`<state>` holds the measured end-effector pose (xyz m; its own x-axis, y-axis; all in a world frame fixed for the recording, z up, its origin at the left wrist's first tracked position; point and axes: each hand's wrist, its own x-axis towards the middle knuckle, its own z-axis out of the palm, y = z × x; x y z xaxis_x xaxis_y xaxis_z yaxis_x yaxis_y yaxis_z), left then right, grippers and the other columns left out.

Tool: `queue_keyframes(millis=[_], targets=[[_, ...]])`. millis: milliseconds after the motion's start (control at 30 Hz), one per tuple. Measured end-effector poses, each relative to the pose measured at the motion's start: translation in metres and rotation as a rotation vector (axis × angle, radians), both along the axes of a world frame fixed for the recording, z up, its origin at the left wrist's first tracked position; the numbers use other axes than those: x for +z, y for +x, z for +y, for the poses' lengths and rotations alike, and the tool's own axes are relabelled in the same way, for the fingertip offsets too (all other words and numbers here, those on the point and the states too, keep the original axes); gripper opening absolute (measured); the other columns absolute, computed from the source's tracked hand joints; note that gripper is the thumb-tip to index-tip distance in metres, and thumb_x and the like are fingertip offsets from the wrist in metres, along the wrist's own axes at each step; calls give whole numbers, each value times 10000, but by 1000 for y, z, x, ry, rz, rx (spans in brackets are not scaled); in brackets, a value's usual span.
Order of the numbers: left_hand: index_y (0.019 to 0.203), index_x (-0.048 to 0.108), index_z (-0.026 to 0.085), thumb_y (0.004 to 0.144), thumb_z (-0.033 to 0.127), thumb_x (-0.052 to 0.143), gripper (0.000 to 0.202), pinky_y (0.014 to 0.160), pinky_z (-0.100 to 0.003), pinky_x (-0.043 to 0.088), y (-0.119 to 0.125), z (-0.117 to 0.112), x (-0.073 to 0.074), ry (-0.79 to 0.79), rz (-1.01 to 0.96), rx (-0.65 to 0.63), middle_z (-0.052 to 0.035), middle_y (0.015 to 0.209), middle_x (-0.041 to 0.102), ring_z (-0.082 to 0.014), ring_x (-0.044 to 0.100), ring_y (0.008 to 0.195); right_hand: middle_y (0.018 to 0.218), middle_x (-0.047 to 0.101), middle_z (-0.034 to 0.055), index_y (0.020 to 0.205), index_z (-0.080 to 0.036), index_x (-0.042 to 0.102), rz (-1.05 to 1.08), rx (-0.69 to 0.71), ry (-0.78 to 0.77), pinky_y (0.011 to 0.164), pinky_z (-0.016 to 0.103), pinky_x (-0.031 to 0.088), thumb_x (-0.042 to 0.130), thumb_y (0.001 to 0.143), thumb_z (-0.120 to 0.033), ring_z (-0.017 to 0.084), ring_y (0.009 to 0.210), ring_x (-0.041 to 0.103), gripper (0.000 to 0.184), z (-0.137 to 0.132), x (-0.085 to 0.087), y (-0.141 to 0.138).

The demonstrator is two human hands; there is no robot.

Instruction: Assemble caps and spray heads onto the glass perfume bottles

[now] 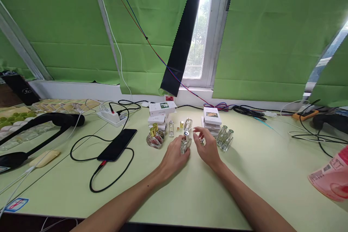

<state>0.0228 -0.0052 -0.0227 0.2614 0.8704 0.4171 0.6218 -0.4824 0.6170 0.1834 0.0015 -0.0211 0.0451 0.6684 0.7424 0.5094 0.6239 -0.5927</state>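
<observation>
My left hand [175, 154] is wrapped round a clear glass perfume bottle [185, 144] with a silver neck, upright at the table's middle. Just to its right is my right hand [208, 148], fingers curled; a small shiny piece shows under them, too hidden to name. Behind the held bottle stands another clear glass bottle [187, 124]. A gold cap [181, 124] and a slim clear bottle [171, 129] are to the left of it. Round bottles with gold tops and dark red contents [154, 140] stand farther left. On the right are clear bottles with greenish-silver tops [225, 141].
White boxes [162, 108] are stacked behind the bottles at left, and more white boxes [212, 116] at right. A black phone [117, 145] lies left with its cable. A power strip [112, 116] sits behind it. A pink package [331, 177] lies at far right.
</observation>
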Motion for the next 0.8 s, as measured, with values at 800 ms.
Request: queue_keyframes(millis=[800], targets=[[1205, 561, 182, 810, 107, 554, 402, 872, -389, 522, -1, 2, 0, 23, 0, -31, -94, 1115, 673, -261, 640, 1006, 1213, 723, 94, 1149, -160, 720, -514, 6, -394, 996, 297, 442, 503, 899, 9, 229, 1157, 614, 372, 24, -20, 19]])
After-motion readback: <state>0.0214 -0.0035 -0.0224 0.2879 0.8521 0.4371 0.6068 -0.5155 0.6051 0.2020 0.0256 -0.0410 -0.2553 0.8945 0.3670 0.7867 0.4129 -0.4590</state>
